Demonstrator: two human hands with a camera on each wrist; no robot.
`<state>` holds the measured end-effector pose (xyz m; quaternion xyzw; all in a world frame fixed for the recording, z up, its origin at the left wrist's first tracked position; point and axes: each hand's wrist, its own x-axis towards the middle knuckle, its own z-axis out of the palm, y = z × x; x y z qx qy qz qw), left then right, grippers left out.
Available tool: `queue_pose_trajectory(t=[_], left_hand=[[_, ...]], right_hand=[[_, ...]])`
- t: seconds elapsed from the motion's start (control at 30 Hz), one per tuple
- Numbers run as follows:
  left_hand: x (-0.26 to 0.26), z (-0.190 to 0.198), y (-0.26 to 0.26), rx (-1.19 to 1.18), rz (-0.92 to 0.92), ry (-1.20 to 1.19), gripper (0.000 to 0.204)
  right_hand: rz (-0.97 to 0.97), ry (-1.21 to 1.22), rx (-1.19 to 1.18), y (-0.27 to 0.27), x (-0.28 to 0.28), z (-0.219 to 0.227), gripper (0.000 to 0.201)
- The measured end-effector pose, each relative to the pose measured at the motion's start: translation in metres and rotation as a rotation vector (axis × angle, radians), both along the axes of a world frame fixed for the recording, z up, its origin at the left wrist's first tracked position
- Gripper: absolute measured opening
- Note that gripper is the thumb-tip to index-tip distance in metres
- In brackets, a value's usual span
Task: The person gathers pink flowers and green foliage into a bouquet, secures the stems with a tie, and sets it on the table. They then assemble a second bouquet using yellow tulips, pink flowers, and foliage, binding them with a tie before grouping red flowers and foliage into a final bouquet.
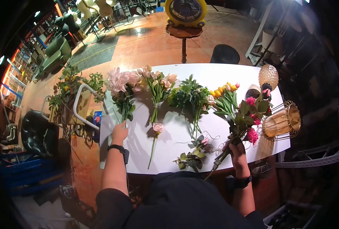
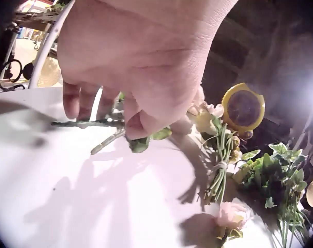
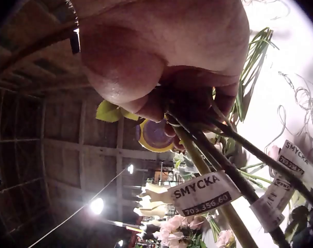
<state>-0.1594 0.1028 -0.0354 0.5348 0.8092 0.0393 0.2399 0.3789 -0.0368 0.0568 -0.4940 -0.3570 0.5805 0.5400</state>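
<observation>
My left hand (image 1: pixel 119 134) pinches the lower stems of a bunch of big pale pink peonies (image 1: pixel 118 81) at the table's left side. In the left wrist view, stem ends (image 2: pixel 107 141) and leaves poke out below the thumb. Toward the right front, my right hand (image 1: pixel 238 154) grips a bundle of artificial roses (image 1: pixel 252 135) with deep pink blooms, tilted with the heads away from me. Paper tags (image 3: pixel 204 193) marked SMYCKA hang on the rose stems in the right wrist view. Between the hands lies a single pale pink rose (image 1: pixel 158 128).
On the white table (image 1: pixel 139 160) lie a pale tulip bunch (image 1: pixel 155 91), green foliage (image 1: pixel 190 95), yellow tulips (image 1: pixel 224 91) and a leafy sprig (image 1: pixel 190 157) beside loose string. A wire-and-wood basket (image 1: pixel 278 124) and a textured amber vase (image 1: pixel 268 76) stand at the right.
</observation>
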Motion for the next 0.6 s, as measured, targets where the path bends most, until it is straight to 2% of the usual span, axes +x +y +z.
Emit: queue_pose_trajectory(t=[0.07,0.1,0.17,0.2,0.27,0.33,0.4,0.5,0.6], left_hand=[[-0.006,-0.014,0.004,0.102,-0.055,0.040,0.051],[0.003,0.000,0.002,0.101,-0.056,0.038,0.051],[0.045,0.047,0.001,0.219,-0.076,0.454,0.042],[0.055,0.047,0.006,0.217,-0.076,0.454,0.042],[0.070,0.048,0.017,0.427,-0.137,0.402,0.036],[0.079,0.028,0.033,0.353,-0.315,-0.036,0.039],[0.101,0.001,0.044,0.296,-0.461,-0.227,0.043],[0.131,-0.011,0.042,0.163,-0.417,-0.178,0.047],[0.136,-0.016,0.042,0.152,-0.365,-0.160,0.049]], right_hand=[[0.002,-0.018,-0.008,0.002,-0.003,0.001,0.032],[0.000,-0.019,-0.009,0.003,-0.005,0.002,0.032],[-0.022,-0.058,-0.035,0.004,-0.009,0.002,0.030],[-0.022,-0.058,-0.037,0.004,-0.011,0.002,0.030],[-0.037,-0.013,-0.043,0.005,-0.014,0.003,0.030],[-0.013,-0.022,-0.043,0.005,-0.015,0.001,0.031],[0.008,-0.034,-0.037,0.005,-0.014,0.001,0.032],[0.002,-0.049,-0.042,0.006,-0.017,0.005,0.032],[-0.007,-0.017,-0.028,0.002,-0.022,0.012,0.030]])
